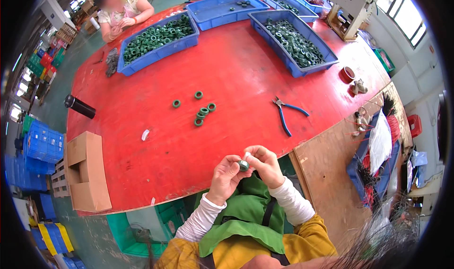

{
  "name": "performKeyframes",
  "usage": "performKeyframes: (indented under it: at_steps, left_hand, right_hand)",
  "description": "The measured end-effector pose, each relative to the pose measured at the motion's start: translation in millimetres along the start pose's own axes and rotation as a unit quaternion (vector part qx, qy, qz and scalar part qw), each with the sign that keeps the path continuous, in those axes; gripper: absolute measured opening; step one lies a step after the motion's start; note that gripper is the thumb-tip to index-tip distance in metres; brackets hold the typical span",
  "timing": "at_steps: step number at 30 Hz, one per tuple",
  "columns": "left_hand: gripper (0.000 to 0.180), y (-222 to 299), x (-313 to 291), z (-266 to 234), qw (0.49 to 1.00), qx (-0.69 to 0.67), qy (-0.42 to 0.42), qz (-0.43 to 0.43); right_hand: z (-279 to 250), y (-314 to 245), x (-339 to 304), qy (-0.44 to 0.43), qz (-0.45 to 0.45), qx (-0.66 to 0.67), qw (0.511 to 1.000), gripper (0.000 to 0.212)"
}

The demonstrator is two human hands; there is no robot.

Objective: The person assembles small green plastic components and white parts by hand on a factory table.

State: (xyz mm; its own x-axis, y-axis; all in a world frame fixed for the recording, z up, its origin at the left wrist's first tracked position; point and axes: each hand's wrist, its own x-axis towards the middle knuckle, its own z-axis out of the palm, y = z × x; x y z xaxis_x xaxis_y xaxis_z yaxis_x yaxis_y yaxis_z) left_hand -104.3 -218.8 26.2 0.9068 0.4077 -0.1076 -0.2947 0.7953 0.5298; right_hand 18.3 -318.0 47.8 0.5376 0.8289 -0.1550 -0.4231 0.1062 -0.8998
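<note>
Left hand (224, 180): a green ring (243, 166) is gripped by the fingers
Right hand (267, 168): a small white piece (247, 155) is pinched by the fingers, close against the ring
Held ring: kept over the near edge of the red counter (165, 162)
Loose rings (204, 111): four clustered, two apart, left of the pliers (285, 121)
Left tray (161, 56): heaped with green rings

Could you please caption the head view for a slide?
Left hand and right hand meet at a green piece by a red table, green rings and blue-handled pliers beyond.
</note>
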Motion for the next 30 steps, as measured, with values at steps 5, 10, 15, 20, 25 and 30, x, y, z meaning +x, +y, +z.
performKeyframes:
  at_steps: [5,10,15,20,25,30]
  left_hand:
    - [0.018,-7.0,-0.5,-0.8,1.0,-0.012,-0.006,-0.002]
    - [0.017,-9.1,-0.9,-2.3,1.0,-0.014,-0.012,0.021]
    - [0.015,-13.0,-5.3,-8.7,0.999,-0.006,-0.018,0.026]
    - [0.016,-9.5,-4.2,-6.8,0.999,-0.019,-0.015,0.024]
    - [0.016,-8.7,-7.9,-5.7,1.0,-0.001,-0.004,0.026]
    - [0.014,-5.6,-9.0,-3.6,1.0,0.004,0.006,0.012]
  right_hand:
    - [0.2,5.9,-10.7,0.02,0.003,-0.074,0.997,0.025]
    - [4.7,9.0,-18.4,0.016,-0.205,-0.287,0.936,0.026]
    - [7.2,6.1,-18.1,0.013,-0.218,-0.331,0.918,0.021]
    - [9.6,2.0,-17.7,-0.003,-0.252,-0.378,0.891,0.02]
    - [17.5,-4.1,-19.7,-0.006,-0.261,-0.399,0.879,0.02]
    - [12.9,2.0,-18.5,0.004,-0.262,-0.39,0.883,0.019]
